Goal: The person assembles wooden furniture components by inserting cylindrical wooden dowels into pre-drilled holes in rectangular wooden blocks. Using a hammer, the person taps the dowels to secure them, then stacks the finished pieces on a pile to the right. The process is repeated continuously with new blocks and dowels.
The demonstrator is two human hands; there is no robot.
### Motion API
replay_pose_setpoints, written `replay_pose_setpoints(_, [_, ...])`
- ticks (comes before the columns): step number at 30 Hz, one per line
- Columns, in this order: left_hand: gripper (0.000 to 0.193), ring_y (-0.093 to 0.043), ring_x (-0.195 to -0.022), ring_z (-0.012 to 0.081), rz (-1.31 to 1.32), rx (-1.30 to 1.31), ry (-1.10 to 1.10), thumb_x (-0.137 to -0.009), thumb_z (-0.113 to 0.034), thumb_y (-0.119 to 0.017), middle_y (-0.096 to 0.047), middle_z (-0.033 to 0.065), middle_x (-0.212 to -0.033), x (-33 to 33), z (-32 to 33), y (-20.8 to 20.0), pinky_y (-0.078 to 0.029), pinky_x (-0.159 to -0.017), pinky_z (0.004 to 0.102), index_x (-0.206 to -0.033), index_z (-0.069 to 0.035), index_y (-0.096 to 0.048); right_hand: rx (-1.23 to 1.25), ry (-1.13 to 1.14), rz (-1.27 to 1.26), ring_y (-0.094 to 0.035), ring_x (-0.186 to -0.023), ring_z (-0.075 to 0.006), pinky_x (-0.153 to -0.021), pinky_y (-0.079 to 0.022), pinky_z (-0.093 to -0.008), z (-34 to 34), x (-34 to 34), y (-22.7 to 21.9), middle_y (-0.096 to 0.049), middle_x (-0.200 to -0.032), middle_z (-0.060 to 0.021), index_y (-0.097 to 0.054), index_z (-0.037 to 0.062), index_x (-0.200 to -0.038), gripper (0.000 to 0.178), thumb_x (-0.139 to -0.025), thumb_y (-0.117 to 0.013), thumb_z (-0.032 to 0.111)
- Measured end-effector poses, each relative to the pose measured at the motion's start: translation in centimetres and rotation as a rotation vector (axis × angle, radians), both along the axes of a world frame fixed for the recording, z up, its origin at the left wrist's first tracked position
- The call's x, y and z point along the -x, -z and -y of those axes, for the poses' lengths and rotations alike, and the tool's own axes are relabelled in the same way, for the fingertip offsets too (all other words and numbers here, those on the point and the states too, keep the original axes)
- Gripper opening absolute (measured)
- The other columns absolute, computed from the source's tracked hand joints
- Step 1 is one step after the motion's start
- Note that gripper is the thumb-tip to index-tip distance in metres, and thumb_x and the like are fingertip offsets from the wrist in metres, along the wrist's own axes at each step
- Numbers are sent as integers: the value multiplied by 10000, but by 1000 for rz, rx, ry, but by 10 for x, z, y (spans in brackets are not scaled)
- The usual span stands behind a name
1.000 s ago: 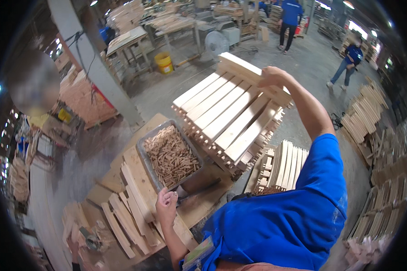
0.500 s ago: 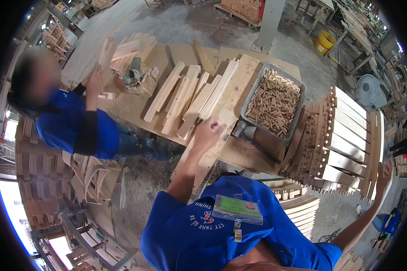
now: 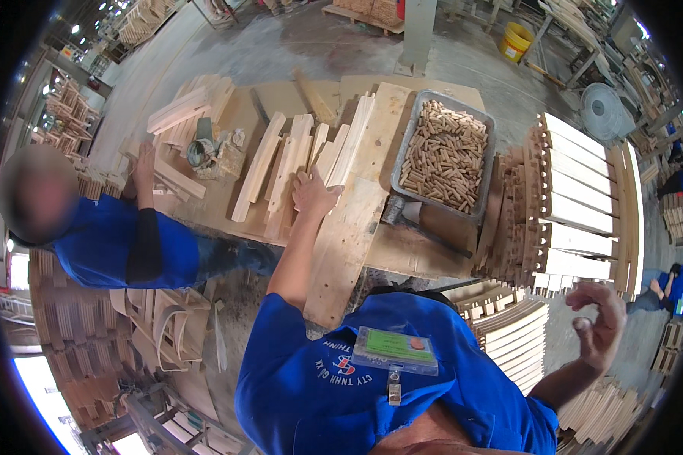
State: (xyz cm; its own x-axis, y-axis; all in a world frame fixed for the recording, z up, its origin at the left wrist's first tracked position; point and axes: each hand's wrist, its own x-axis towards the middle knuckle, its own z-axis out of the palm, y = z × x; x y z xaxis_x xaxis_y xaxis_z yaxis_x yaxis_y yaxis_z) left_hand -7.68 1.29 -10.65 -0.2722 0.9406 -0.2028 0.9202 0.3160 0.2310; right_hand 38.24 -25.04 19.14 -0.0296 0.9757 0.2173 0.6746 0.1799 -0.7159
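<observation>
My left hand rests on the near ends of several pale wooden pieces, its fingers spread over them. Those pieces lie side by side on a plank-topped table. Off to the right, my right hand is raised with curved fingers apart and nothing in it. It is nearest to a stack of slatted wooden frames. A grey tray full of short wooden dowels sits on the table between my hands. Below the tray lies a hammer.
Across the table's left side a co-worker in blue has a hand at more wooden pieces. A small tin stands near there. Curved wooden parts are stacked beside me; a fan and yellow bucket stand beyond.
My left hand has moved away from me onto the wooden pieces. My right hand has come down and nearer from beside the stacked frames. The co-worker's wooden piece has been lowered to the table.
</observation>
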Motion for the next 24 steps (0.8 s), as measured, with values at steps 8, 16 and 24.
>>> replay_pose_setpoints(8, [857,-566,-1374,359,301,23,-68,-864,-467,-764,-584,269,-1469,40,-16,19,-434,-1170,442,-1508,27,-490,252,49,-234,-733,-842,-173,-802,-575,-310,-2,26,76,-760,-917,-112,-694,-53,-1239,454,-926,-798,259])
replay_pose_setpoints(16, [469,-486,-758,130,765,-212,-31,-853,-377,-823,-567,44,-802,48,-29,25,-444,-664,340,-880,39,-610,672,-37,-214,-757,-928,-213,-835,-605,-354,-21,76,175,-777,-1011,-143,-677,25,-1310,377,-964,-764,149])
replay_pose_setpoints(24, [679,-698,-1184,375,415,-285,-158,-815,-426,-771,-736,263,-1209,45,-34,-10,-529,-1009,446,-1312,20,-646,749,-25,82,-771,-916,-339,-835,-605,-432,-37,68,222,-785,-1034,-174,-673,40,-1311,449,-929,-771,254])
